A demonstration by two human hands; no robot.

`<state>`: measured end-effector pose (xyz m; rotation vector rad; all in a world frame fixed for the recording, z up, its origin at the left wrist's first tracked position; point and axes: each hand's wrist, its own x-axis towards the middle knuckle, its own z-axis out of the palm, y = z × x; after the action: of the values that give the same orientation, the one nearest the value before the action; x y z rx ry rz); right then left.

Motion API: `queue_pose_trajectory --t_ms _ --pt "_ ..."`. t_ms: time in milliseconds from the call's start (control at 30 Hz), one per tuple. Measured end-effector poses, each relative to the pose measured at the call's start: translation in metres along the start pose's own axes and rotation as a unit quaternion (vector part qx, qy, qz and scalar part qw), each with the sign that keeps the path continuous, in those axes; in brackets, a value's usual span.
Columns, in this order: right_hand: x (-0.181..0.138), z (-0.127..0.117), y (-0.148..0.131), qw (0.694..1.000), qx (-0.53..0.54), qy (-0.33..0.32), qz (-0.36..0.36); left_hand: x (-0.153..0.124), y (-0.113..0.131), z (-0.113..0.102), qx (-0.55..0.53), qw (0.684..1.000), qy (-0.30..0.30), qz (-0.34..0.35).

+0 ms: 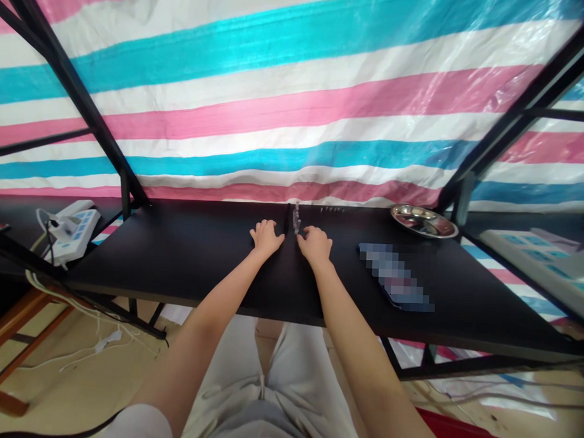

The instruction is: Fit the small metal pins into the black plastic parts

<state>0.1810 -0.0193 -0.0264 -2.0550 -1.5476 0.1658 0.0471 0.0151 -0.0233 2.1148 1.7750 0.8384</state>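
Both my arms reach forward over a black table point(185, 253). My left hand point(266, 236) rests knuckles-up near the table's middle with its fingers curled; whether it holds anything is hidden. Just to its right is my right hand point(314, 243), also curled, its fingers at the base of a small pale, upright object point(296, 218) that is too small to name. A thin dark upright strip point(288, 220) stands between the two hands. A row of tiny dark pieces point(332, 210) lies along the far edge, right of my hands.
A round metal dish point(423, 220) sits at the back right of the table. A blurred flat item point(396, 277) lies right of my right hand. A white power strip point(74, 227) with cables rests at the left. A striped tarp hangs behind black frame bars.
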Motion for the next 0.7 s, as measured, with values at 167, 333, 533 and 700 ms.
queue_pose_trajectory --t_ms 167,333,533,700 --pt "-0.001 0.0 -0.001 1.0 -0.028 -0.006 0.007 -0.018 -0.005 -0.017 0.12 0.983 0.024 0.139" --pt "-0.002 0.001 -0.002 0.999 -0.035 -0.007 0.001 -0.024 0.004 -0.022 0.219 0.949 -0.009 0.228" --pt "-0.002 0.004 -0.002 0.999 -0.042 -0.002 -0.009 -0.011 0.009 -0.015 0.237 0.937 -0.018 0.254" --pt "0.001 0.009 -0.001 0.999 -0.045 0.006 -0.009 -0.003 0.003 -0.018 0.198 0.947 0.008 0.254"
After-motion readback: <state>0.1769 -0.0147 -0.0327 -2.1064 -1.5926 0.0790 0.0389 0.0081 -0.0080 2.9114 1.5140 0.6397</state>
